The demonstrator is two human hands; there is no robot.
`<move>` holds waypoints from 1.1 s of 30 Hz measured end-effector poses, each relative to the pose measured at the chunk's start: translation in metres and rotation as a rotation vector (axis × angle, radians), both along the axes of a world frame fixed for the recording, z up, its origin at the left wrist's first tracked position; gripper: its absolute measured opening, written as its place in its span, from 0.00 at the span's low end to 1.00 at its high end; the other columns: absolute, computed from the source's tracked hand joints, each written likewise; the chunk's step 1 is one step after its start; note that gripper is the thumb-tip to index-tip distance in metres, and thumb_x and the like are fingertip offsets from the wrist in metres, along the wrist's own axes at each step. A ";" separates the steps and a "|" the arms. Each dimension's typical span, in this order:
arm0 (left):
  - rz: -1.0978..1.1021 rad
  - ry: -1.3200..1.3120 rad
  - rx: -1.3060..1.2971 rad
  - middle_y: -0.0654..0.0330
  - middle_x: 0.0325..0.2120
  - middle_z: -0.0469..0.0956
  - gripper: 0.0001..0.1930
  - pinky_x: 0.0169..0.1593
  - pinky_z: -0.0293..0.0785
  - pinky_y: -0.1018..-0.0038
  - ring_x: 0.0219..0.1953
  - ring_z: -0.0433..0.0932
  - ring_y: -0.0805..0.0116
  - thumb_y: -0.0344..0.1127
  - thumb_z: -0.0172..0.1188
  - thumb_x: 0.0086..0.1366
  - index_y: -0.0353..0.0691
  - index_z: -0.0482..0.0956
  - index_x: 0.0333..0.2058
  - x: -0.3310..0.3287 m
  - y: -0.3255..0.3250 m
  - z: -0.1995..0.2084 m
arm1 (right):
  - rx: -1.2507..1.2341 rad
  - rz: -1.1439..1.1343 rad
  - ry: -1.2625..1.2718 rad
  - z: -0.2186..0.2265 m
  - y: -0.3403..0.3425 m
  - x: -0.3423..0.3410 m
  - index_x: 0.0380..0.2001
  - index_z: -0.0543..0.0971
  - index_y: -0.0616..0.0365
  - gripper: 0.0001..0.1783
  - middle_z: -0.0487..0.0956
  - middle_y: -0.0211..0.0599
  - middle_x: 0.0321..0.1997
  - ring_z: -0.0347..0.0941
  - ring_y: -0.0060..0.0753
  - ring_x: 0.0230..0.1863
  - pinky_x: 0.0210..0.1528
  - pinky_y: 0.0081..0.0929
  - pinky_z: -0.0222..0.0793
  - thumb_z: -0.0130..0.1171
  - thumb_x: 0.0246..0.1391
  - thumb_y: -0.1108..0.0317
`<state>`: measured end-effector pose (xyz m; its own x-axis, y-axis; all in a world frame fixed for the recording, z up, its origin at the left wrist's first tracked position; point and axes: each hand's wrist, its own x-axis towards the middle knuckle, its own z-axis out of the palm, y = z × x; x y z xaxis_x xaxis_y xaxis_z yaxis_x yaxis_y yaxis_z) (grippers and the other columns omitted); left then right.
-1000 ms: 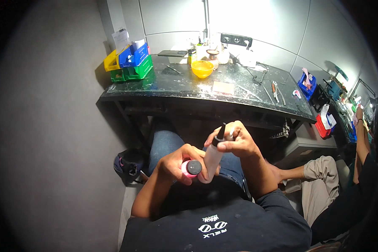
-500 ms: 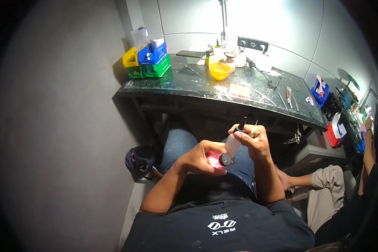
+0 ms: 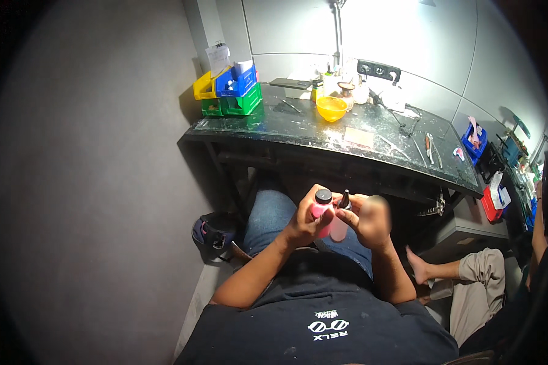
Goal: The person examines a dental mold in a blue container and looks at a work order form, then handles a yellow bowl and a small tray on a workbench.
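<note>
- A dark shoe (image 3: pixel 210 233) lies on the floor at the far left, beside the person's denim-clad leg and under the edge of the tabletop (image 3: pixel 298 131).
- Yellow, blue and green storage bins (image 3: pixel 230 92) are stacked at the left end of the tabletop, against the wall.
- The left hand (image 3: pixel 301 222) is held over the lap, its grip closed around a pink bottle (image 3: pixel 320 213) with a dark cap; the bottle stands roughly upright, cap toward the tabletop.
- Just right of it, touching it, is a pale bottle with a dark pointed nozzle (image 3: pixel 341 220), also upright.
- The right hand (image 3: pixel 370 220) closes its grip on that pale bottle from the right; the hand is blurred, so its exact finger placement cannot be told.
- An orange bowl (image 3: pixel 332 108) sits near the middle back of the tabletop, well apart from both hands.
- Thin hand tools (image 3: pixel 429 148) lie toward the right end of the tabletop.
- A blue bin (image 3: pixel 472 141) and a red bin (image 3: pixel 492 207) sit further right.
- Another person's bare foot and khaki-trousered leg (image 3: pixel 469 280) rest at the lower right.
</note>
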<state>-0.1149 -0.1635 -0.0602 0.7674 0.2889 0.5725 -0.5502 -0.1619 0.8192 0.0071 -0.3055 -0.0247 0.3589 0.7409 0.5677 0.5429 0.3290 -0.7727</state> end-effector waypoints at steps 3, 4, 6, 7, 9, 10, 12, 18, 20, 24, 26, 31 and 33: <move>0.043 -0.034 0.046 0.59 0.42 0.76 0.33 0.52 0.70 0.75 0.47 0.73 0.74 0.59 0.62 0.64 0.37 0.64 0.52 0.008 0.004 -0.021 | 0.014 0.044 0.125 -0.003 0.000 0.001 0.42 0.84 0.63 0.14 0.77 0.28 0.26 0.70 0.15 0.28 0.30 0.17 0.65 0.70 0.53 0.69; 0.078 -0.033 0.041 0.59 0.42 0.77 0.35 0.52 0.71 0.74 0.47 0.74 0.74 0.61 0.63 0.63 0.38 0.63 0.53 0.011 0.003 -0.027 | 0.026 0.058 0.229 -0.006 0.000 0.000 0.42 0.83 0.65 0.13 0.78 0.27 0.28 0.71 0.14 0.30 0.31 0.15 0.67 0.70 0.55 0.70; 0.071 -0.005 -0.024 0.59 0.42 0.77 0.35 0.52 0.71 0.74 0.47 0.74 0.74 0.61 0.63 0.62 0.38 0.63 0.53 0.011 -0.012 -0.009 | 0.036 0.038 0.298 -0.012 -0.002 0.002 0.42 0.83 0.67 0.13 0.79 0.27 0.29 0.73 0.13 0.31 0.33 0.13 0.68 0.69 0.55 0.71; 0.068 0.022 -0.090 0.59 0.42 0.77 0.35 0.52 0.72 0.74 0.47 0.75 0.74 0.61 0.64 0.62 0.38 0.64 0.53 0.010 -0.018 -0.002 | 0.044 0.022 0.366 -0.015 -0.002 0.003 0.42 0.82 0.69 0.13 0.80 0.26 0.31 0.74 0.13 0.33 0.36 0.11 0.69 0.68 0.56 0.72; 0.061 0.049 -0.107 0.59 0.41 0.77 0.35 0.52 0.73 0.73 0.46 0.76 0.74 0.60 0.65 0.61 0.38 0.65 0.53 0.010 -0.021 0.000 | 0.126 -0.031 0.387 -0.020 0.003 -0.006 0.42 0.81 0.69 0.13 0.78 0.24 0.29 0.69 0.09 0.30 0.31 0.09 0.63 0.68 0.56 0.72; 0.063 0.060 -0.100 0.60 0.42 0.76 0.36 0.53 0.72 0.74 0.46 0.75 0.74 0.61 0.65 0.60 0.37 0.66 0.53 0.010 -0.024 0.001 | 0.149 -0.108 0.391 -0.019 0.001 -0.011 0.42 0.81 0.69 0.13 0.76 0.22 0.28 0.66 0.08 0.28 0.29 0.09 0.59 0.68 0.56 0.72; 0.095 0.048 -0.046 0.61 0.43 0.75 0.35 0.53 0.71 0.75 0.47 0.74 0.74 0.58 0.68 0.60 0.36 0.69 0.54 0.009 -0.027 0.001 | 0.223 -0.229 0.377 -0.025 0.004 -0.015 0.41 0.80 0.67 0.12 0.69 0.17 0.24 0.56 0.07 0.24 0.25 0.11 0.49 0.68 0.56 0.71; 0.133 0.072 0.013 0.60 0.42 0.76 0.29 0.52 0.72 0.74 0.46 0.74 0.73 0.49 0.71 0.60 0.36 0.72 0.51 0.007 -0.032 0.003 | 0.331 -0.261 0.353 -0.027 0.007 -0.023 0.42 0.76 0.63 0.10 0.70 0.23 0.29 0.62 0.13 0.31 0.35 0.15 0.58 0.62 0.60 0.70; 0.133 0.072 0.019 0.60 0.42 0.76 0.28 0.51 0.72 0.74 0.46 0.74 0.73 0.48 0.71 0.61 0.36 0.72 0.51 0.006 -0.032 0.003 | 0.297 -0.248 0.309 -0.026 0.005 -0.025 0.43 0.74 0.62 0.09 0.73 0.32 0.38 0.68 0.21 0.40 0.46 0.23 0.65 0.55 0.63 0.68; 0.120 0.053 0.055 0.60 0.43 0.77 0.26 0.53 0.72 0.74 0.46 0.75 0.72 0.41 0.72 0.60 0.36 0.72 0.51 0.008 -0.031 0.003 | 0.312 -0.265 0.287 -0.024 0.007 -0.026 0.43 0.74 0.62 0.10 0.73 0.33 0.39 0.68 0.23 0.41 0.47 0.23 0.65 0.54 0.64 0.66; 0.101 0.045 0.058 0.60 0.44 0.77 0.26 0.53 0.72 0.74 0.47 0.75 0.73 0.39 0.73 0.59 0.36 0.73 0.51 0.008 -0.031 0.002 | 0.336 -0.231 0.369 -0.025 0.006 -0.026 0.43 0.73 0.63 0.11 0.73 0.35 0.41 0.69 0.24 0.41 0.48 0.24 0.66 0.53 0.63 0.66; 0.166 0.116 -0.022 0.59 0.43 0.78 0.23 0.53 0.73 0.74 0.46 0.75 0.73 0.33 0.72 0.58 0.35 0.74 0.49 0.004 -0.037 0.004 | 0.315 -0.242 0.336 -0.025 0.005 -0.024 0.45 0.73 0.64 0.14 0.73 0.37 0.43 0.68 0.26 0.45 0.52 0.25 0.64 0.52 0.62 0.65; 0.336 0.052 -0.067 0.59 0.42 0.79 0.22 0.51 0.74 0.74 0.44 0.76 0.72 0.32 0.73 0.58 0.33 0.75 0.48 0.007 -0.037 0.002 | 0.328 -0.221 0.313 -0.023 0.006 -0.023 0.47 0.74 0.65 0.16 0.72 0.38 0.44 0.67 0.27 0.46 0.53 0.25 0.63 0.51 0.61 0.65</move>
<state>-0.1077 -0.2003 -0.0581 0.6501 0.5665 0.5063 -0.4327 -0.2717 0.8596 -0.0156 -0.2994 -0.0478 0.6770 0.4285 0.5984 0.3859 0.4856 -0.7844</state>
